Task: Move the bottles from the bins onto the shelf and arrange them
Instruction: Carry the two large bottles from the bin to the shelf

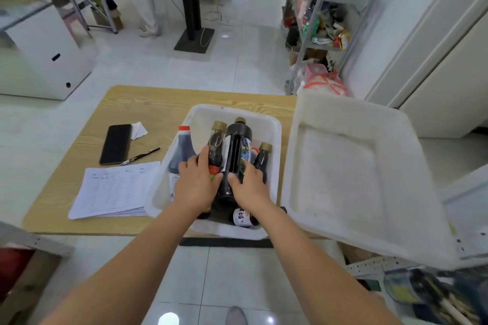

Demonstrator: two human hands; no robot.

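The tall dark bottle (235, 145) lies in the white bin (274, 126) among other bottles. The right grip (248, 185) clasps it, thumb and fingers curled round its body. The left grip (198, 182) seems wrapped round the small gold-capped bottle (216, 140) just beside it, though its fingers hide the contact. A red-capped bottle (182, 150) lies leftmost. The bin sits on the bench (148, 105), near papers (116, 187), a pen (141, 156) and a phone (116, 144). A second white bin (343, 166) stands to the right.

A wooden table (148, 103) stands on glossy white floor tiles (211, 66), metal racks (311, 34) behind.
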